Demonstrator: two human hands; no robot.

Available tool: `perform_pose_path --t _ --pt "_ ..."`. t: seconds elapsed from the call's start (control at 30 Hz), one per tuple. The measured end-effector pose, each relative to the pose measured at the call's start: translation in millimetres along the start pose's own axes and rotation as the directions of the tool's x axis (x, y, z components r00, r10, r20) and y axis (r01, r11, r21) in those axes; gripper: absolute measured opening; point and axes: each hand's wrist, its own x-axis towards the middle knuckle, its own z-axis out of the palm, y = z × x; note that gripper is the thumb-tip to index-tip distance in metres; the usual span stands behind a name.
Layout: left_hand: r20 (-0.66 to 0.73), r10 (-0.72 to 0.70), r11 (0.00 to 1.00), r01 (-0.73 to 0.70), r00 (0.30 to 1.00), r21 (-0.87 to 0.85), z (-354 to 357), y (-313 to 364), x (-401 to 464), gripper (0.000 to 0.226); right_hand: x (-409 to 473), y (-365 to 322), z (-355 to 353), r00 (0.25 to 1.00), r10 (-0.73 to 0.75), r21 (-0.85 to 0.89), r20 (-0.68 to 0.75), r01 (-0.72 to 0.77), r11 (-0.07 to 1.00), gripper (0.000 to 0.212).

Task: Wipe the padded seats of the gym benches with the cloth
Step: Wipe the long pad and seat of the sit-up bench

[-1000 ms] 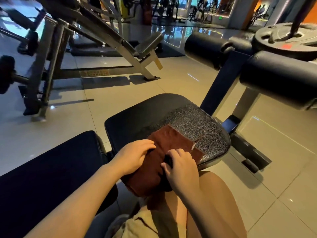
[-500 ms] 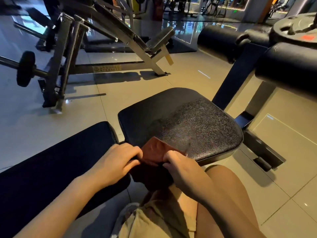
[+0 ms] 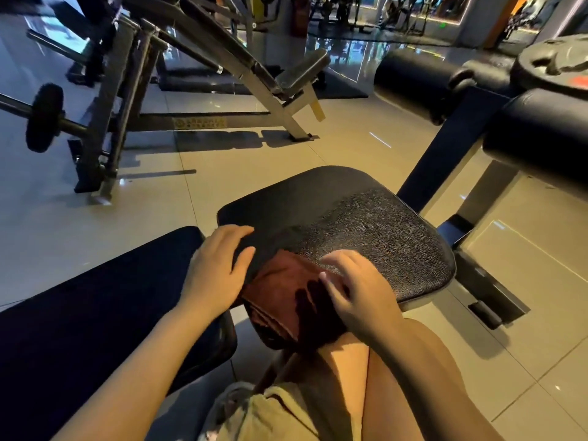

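Cloth (image 3: 286,297) was dark reddish-brown, plain, with a darker shadowed patch; the padded seat (image 3: 366,237) was black with a fine pebbled grain that showed grey where light hit it. Long pad (image 3: 95,313) to the left was very dark navy-black, plain, and the roller pads (image 3: 537,135) were black and glossy. Floor (image 3: 366,148) was beige glossy tile with thin pale grout lines, shorts (image 3: 273,415) khaki-olive, weight plate (image 3: 553,65) dark grey with a red mark.
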Motion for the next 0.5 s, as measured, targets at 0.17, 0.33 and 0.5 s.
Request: perform_pose_path --t 0.17,0.33,0.5 --pt "0.019 -0.144 0.981 0.14 0.989 0.131 17.7 -37.3 -27.5 0.043 13.2 -21.5 57.5 0.921 -0.045 -0.233 0.387 0.144 0.962 0.076" --pt "0.061 -0.163 0.972 0.149 0.985 0.182 33.7 -50.7 -38.1 0.068 31.3 -7.2 56.9 0.84 -0.141 -0.225 0.524 0.296 0.928 0.087" --pt "0.094 -0.118 0.975 0.098 0.989 0.199 35.5 -55.2 -38.1 0.064 82.7 70.1 34.1 0.892 0.173 -0.391 0.418 0.005 0.92 0.076"
